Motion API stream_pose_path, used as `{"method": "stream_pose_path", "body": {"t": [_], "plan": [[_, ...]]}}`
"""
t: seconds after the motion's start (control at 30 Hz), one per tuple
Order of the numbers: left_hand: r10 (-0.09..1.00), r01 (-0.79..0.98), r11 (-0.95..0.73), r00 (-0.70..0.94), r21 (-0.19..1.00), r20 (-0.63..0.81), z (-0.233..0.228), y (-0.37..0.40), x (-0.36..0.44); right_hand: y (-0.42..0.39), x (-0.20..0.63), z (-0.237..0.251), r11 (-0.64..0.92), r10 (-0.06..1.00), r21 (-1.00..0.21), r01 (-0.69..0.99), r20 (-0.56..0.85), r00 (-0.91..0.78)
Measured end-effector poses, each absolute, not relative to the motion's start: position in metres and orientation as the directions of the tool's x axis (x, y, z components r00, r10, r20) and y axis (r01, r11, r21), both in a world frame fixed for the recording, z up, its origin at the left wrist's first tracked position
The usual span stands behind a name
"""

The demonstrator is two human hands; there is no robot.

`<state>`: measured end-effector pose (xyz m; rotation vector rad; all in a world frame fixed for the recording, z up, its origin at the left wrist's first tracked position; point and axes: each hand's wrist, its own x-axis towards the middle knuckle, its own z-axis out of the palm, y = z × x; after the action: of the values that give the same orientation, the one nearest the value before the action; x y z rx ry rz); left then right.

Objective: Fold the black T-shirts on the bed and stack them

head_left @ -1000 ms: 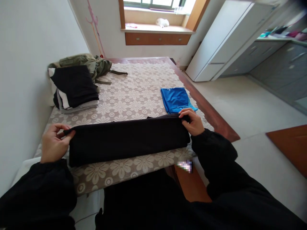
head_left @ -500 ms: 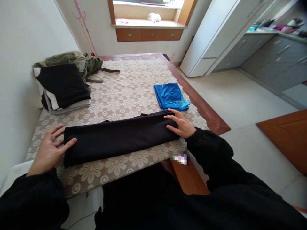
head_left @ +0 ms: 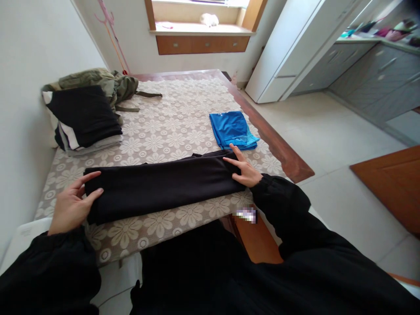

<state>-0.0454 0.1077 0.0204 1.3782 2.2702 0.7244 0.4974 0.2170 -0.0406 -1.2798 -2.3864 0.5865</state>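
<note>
A long, folded black garment [head_left: 164,183] lies across the near side of the table, one end by each of my hands. At its left end is my left hand [head_left: 72,205], with thumb and index finger apart on the top of the cloth; its other fingers are partly hidden at the edge. My right hand [head_left: 244,169] rests on the right end, fingers spread. Loose layers of the same black cloth show along the far edge. Just beyond my right hand sits a folded blue garment [head_left: 231,129].
A patterned lace cloth [head_left: 170,105] covers the wooden table [head_left: 292,164]. At the back left, a stack of folded black, white and grey clothes [head_left: 83,116] stands before an olive-green bag [head_left: 121,89]. A wall borders the left side; a white fridge [head_left: 295,43] stands beyond the table.
My left index finger has come down onto the garment's left end. My right fingers have shifted slightly on the other end. The view has moved a little; the garment stays in place.
</note>
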Motion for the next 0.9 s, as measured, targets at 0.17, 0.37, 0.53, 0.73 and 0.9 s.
{"method": "stream_pose_path", "body": {"t": [0.17, 0.37, 0.53, 0.73, 0.9], "plan": [[0.912, 0.759, 0.375, -0.405, 0.532, -0.066, 0.010, 0.113, -0.052, 0.213, 0.494, -0.035, 0.434, 0.883, -0.425, 0.794, 0.028, -0.468], [0.977, 0.956, 0.038, -0.097, 0.291, 0.192, 0.015, 0.094, -0.010, 0.182, 0.462, 0.000, 0.435, 0.900, -0.178, 0.883, 0.052, -0.433], [0.981, 0.934, -0.174, 0.135, 0.312, 0.141, 0.007, 0.098, 0.106, 0.150, 0.352, 0.003, 0.592, 0.804, -0.282, 0.755, 0.146, -0.576], [0.988, 0.955, -0.068, 0.024, 0.288, 0.152, -0.030, 0.116, 0.144, 0.149, 0.276, -0.034, 0.532, 0.842, -0.341, 0.775, 0.118, -0.526], [0.991, 0.970, -0.047, 0.015, 0.238, 0.133, -0.034, 0.111, 0.131, 0.152, 0.289, -0.048, 0.539, 0.841, -0.339, 0.771, 0.173, -0.512]]}}
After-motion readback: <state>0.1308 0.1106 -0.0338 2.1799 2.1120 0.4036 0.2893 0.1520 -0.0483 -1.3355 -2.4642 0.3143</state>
